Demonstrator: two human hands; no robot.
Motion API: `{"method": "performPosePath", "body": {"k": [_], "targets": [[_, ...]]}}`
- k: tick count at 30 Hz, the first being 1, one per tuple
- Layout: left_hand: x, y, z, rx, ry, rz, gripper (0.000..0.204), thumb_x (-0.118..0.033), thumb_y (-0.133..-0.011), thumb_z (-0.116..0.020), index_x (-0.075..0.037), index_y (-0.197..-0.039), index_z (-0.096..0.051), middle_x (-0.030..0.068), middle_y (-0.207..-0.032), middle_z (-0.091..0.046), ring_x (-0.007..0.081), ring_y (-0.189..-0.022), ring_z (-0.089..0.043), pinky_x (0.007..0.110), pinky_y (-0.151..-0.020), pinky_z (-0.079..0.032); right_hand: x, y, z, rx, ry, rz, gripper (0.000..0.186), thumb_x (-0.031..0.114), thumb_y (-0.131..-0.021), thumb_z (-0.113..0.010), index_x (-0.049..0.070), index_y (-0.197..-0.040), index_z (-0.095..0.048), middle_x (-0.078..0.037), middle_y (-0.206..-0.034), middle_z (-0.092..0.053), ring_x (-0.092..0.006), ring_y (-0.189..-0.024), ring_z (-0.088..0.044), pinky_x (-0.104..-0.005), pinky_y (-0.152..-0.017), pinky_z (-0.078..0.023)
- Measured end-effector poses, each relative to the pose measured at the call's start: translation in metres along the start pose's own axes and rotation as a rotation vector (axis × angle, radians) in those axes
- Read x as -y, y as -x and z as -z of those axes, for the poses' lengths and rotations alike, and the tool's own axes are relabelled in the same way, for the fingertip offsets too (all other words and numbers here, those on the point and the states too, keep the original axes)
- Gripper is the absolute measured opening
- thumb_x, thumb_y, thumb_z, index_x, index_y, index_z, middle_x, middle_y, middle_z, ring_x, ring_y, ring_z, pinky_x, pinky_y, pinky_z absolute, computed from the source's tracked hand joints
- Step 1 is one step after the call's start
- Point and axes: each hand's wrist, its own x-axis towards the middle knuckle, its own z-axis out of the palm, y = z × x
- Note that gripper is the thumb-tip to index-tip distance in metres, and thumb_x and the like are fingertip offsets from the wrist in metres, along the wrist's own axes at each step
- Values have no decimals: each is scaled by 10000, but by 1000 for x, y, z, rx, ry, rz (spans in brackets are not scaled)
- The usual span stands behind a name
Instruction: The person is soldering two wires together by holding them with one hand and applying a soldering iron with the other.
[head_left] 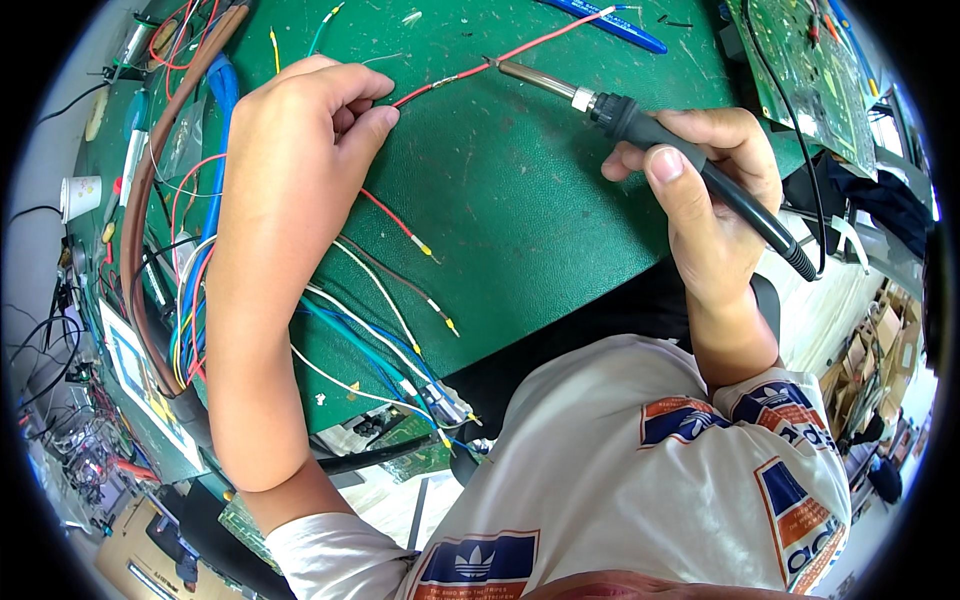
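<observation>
Soldering iron (640, 125) at the red wire (545, 39)

Left hand (300, 110), 11 o'clock, pinches the wire, 12 o'clock; right hand (722, 190), 2 o'clock, grips the iron's handle. Lettering marks the blue tool (615, 27), 1 o'clock, and the white shirt (600, 450), 5 o'clock.

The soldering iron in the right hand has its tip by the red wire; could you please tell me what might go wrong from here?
If the soldering iron is hot, its tip beside the red wire could scorch the coating. The left hand pinches that same wire near a bare-looking stretch, so heat might reach its fingers. The iron's black cord passes in front of the circuit board and might snag, tugging the tip.
</observation>
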Motion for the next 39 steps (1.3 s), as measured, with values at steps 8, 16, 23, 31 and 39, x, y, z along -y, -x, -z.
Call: {"method": "performPosePath", "body": {"k": [8,16,23,31,39], "targets": [[-6,3,0,-14,-117,-111,123,-26,-857,-700,29,-967,-698,121,-834,-660,234,-712,-626,332,-672,-495,-3,-1,2,-2,-30,27,218,-15,-906,-714,-41,-1082,-589,-148,-904,-709,-154,-798,-704,-251,-719,-563],[-5,3,-6,-64,-138,-199,77,-21,-896,-651,23,-933,-601,123,-806,-629,238,-668,-581,351,-633,-462,-3,-1,2,-9,-43,26,222,-14,-907,-713,-44,-1087,-586,-152,-903,-711,-157,-798,-704,-257,-722,-564],[-11,4,9,82,105,40,94,-67,-906,-687,16,-940,-660,4,-679,-556,56,-567,-410,256,-522,-344,-2,-1,2,-25,-53,10,222,-3,-912,-709,-46,-1090,-584,-160,-900,-714,-159,-794,-706,-263,-729,-568],[-17,3,13,182,220,140,76,-27,-851,-725,12,-913,-706,-29,-646,-519,38,-563,-368,252,-508,-294,1,1,7,15,25,-24,238,60,-958,-627,-47,-1151,-537,-211,-902,-715,-282,-807,-710,-404,-795,-576],[-22,5,10,112,91,-41,101,20,-797,-723,22,-894,-695,51,-702,-564,95,-558,-396,275,-516,-311,1,-2,6,7,4,-29,221,28,-939,-654,-47,-1122,-553,-188,-884,-712,-233,-787,-705,-346,-758,-566]]}}
